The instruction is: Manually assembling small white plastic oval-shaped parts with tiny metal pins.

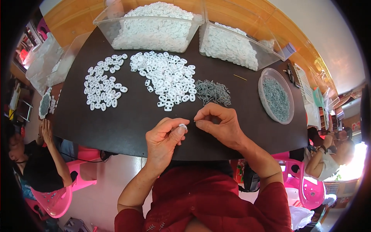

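Observation:
Near the front edge of the dark table, my left hand [164, 136] pinches a small white plastic piece [182, 126] between thumb and forefinger. Just to its right, my right hand [220, 123] has thumb and forefinger pressed together at the tips; whatever they pinch is too small to make out. Beyond my right hand lies a heap of small grey metal pieces that look like screws [213, 92]. A larger pile of white oval pieces with two holes [164, 75] is spread ahead of my left hand, and a looser group of white ovals [104, 83] lies farther left.
Two clear plastic bins [152, 33] [232, 42] full of white pieces line the table's far side. A round clear dish [290, 116] of grey pieces stands right, near a thin yellow stick [240, 77]. People sit at left and right on pink chairs [58, 199].

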`<state>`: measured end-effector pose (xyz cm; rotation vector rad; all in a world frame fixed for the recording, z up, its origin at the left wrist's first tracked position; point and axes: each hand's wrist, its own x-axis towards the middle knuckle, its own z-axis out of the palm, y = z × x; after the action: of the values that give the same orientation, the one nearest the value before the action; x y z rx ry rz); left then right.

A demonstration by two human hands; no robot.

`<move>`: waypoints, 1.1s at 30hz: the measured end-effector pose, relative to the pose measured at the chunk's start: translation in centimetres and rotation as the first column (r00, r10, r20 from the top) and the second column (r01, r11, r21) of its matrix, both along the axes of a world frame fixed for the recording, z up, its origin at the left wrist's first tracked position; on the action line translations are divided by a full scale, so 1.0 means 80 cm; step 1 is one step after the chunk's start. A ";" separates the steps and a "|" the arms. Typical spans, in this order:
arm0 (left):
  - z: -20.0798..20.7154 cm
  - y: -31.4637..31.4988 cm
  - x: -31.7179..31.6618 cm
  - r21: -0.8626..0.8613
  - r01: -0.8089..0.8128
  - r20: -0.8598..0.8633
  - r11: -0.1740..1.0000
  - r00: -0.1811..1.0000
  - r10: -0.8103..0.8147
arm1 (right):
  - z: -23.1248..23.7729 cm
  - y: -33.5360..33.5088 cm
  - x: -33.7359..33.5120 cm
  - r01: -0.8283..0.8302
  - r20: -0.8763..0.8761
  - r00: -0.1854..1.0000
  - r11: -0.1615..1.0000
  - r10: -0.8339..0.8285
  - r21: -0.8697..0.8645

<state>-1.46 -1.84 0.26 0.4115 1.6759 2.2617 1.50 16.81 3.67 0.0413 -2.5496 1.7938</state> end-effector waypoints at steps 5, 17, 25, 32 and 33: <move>-0.002 0.001 0.002 0.026 0.028 0.108 0.999 0.994 -0.031 | 0.006 -0.011 0.000 -0.031 0.123 0.991 0.994 0.044 -0.107; -0.005 -0.005 0.003 -0.162 -0.012 -0.126 0.987 0.992 -0.009 | 0.011 -0.016 -0.003 -0.062 0.180 0.980 0.994 0.078 -0.092; -0.001 -0.001 0.007 -0.263 -0.140 -0.363 0.955 0.931 0.037 | 0.009 -0.017 -0.004 -0.069 0.198 0.977 0.994 0.085 -0.084; -0.009 0.004 0.008 -0.285 -0.236 -0.505 0.929 0.861 0.063 | -0.001 -0.018 -0.005 -0.023 0.191 0.980 0.986 0.055 -0.168; -0.009 0.004 0.008 -0.286 -0.239 -0.508 0.928 0.859 0.065 | -0.001 -0.019 -0.005 -0.016 0.208 0.977 0.984 0.054 -0.180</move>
<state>-0.79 -1.55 -0.49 0.8495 2.3848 2.0111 1.09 15.33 3.59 -0.1151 -2.5238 2.1390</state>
